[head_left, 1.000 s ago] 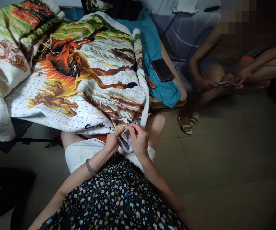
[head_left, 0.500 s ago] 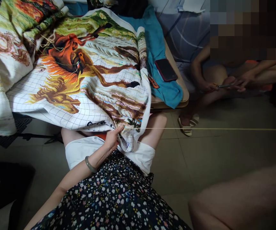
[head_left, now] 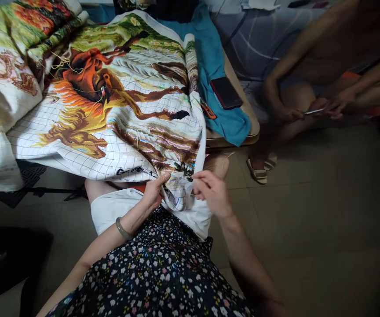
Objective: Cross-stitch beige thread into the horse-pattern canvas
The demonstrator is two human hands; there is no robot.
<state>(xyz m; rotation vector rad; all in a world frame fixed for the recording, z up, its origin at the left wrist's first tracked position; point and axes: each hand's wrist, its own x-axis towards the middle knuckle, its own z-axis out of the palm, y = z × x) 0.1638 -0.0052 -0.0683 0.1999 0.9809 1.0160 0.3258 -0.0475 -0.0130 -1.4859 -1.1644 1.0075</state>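
L hand point(head_left: 153, 191) has the near edge of the embroidered cloth point(head_left: 133, 112) in a narrow pinch, thumb on top, fingers mostly hidden. R hand point(head_left: 213, 190) is curled just beside the cloth's R edge, thumb & index close; can't tell if a ndl or anything else is btwn them. Cloth spreads over the tabletop point(head_left: 254, 127), near corner hanging down over the lap.

Risks, my read: pale thread point(head_left: 221, 161) trails loose by R hand over the knee, so it could knot or snag if it goes slack. Loose strands point(head_left: 63, 60) up on the horse design could get caught too if cloth shifts. If L pinch eases, corner may slip & the grid pucker, b/c the hanging part prob. pulls. Phone point(head_left: 225, 93) & orange tool point(head_left: 208, 111) lie nr cloth's R edge; phone's on a teal cloth point(head_left: 206, 53) that hangs over the tabletop edge, so a tug there could drop it. Dim light nr the lap makes a misplaced stitch likelier, imo.
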